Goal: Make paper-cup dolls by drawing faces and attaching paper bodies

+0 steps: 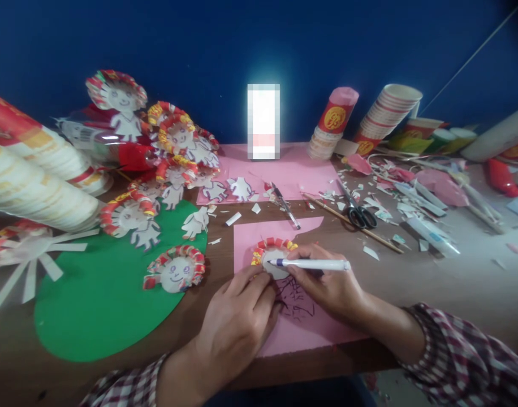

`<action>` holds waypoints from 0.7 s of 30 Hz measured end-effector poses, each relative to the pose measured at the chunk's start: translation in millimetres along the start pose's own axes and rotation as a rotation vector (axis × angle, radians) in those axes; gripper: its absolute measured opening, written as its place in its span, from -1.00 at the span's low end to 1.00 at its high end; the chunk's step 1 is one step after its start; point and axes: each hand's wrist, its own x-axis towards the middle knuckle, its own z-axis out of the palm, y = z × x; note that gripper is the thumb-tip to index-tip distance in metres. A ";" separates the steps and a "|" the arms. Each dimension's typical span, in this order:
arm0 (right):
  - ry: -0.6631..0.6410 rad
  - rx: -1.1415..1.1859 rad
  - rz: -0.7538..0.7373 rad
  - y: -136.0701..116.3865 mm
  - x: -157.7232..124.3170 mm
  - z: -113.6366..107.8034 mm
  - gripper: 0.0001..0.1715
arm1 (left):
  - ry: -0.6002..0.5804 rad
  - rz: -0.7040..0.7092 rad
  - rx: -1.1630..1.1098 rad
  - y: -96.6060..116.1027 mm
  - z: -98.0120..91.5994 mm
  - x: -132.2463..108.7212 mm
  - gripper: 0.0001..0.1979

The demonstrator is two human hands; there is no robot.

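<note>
In my right hand (333, 291) is a white marker (318, 264) with a purple tip section, its point at the white disc of a paper-cup doll head (272, 258). Curled red and yellow strips ring the top of this head. My left hand (237, 316) holds the head's lower left edge, fingers bent; the fingertips are partly hidden. Under both hands lies a sheet of pink paper (247, 240) with dark scribbled lines on it. Left of my hands, a finished-looking doll head (176, 274) with a drawn smile rests partly on a green paper shape (98, 311).
Several paper dolls (174, 135) are piled at the back left beside stacked paper cups (38, 181). Black-handled scissors (359, 216), a wooden stick (356, 223), a pen (286, 206) and paper scraps lie beyond my hands. More cup stacks (388, 113) stand along the blue wall (191, 45).
</note>
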 end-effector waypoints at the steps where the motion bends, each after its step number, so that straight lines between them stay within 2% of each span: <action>1: 0.004 0.001 -0.002 0.3 -0.1 0.1 -0.92 | 0.002 0.002 -0.002 0.3 -0.3 0.3 -0.87; 21: 0.011 -0.015 -0.005 2.5 -0.6 1.1 -0.91 | 0.010 0.001 -0.001 0.1 -0.4 0.4 -0.85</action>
